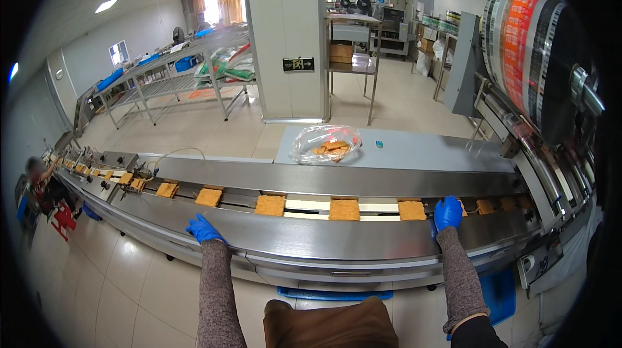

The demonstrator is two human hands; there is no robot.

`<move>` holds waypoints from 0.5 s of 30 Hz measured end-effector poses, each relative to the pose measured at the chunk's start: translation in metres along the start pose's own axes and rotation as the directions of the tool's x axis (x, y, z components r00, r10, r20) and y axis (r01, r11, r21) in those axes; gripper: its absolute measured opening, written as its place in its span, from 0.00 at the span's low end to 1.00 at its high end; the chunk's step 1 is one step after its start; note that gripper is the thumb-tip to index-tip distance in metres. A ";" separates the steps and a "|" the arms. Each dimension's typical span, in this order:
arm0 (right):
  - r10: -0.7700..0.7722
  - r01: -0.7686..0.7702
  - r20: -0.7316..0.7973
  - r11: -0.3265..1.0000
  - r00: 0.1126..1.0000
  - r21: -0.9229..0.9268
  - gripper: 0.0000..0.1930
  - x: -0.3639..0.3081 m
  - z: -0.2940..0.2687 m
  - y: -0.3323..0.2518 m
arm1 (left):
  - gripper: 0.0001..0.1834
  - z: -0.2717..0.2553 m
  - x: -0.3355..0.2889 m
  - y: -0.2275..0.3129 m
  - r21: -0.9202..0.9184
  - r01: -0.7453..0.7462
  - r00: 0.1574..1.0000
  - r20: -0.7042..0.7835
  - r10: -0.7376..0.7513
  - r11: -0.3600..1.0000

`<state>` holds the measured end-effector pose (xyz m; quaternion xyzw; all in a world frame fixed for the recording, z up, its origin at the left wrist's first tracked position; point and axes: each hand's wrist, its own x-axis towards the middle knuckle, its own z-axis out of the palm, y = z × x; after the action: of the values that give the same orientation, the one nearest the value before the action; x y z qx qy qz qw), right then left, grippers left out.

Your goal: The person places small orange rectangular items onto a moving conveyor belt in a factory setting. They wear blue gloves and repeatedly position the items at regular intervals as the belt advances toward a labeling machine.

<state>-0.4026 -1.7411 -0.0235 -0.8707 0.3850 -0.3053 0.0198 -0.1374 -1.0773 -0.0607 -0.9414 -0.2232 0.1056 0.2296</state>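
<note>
My left hand (205, 228), in a blue glove, rests open on the steel front ledge of the conveyor, its fingers apart and nothing in it. Over the belt on the right, my right hand (448, 214), also blue-gloved, has its fingers close together around the left part of a golden-brown square food slab (462, 206); much of that slab is hidden beneath it. More crumbly square slabs lie spaced in a row along the channel: one slab (411, 210) just left of my right hand, another slab (344, 209) in the middle, and a slab (208, 196) beyond my left hand.
A clear plastic bag (326, 145) with brown pieces lies on the grey table (421, 148) behind the conveyor. A big printed film roll (521, 50) stands at the upper right. Blue trays (499, 296) sit below. Another person (40, 179) is at the far left end.
</note>
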 end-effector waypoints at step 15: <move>0.071 -0.055 0.142 0.992 0.987 -0.115 0.17 0.000 -0.002 0.002 | 0.29 0.018 0.010 -0.002 -0.038 0.014 0.994 -0.111 -0.018 0.999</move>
<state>-0.4053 -1.7420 -0.0223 -0.8778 0.4264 -0.2180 0.0092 -0.1350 -1.0643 -0.0767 -0.9482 -0.2194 0.0468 0.2250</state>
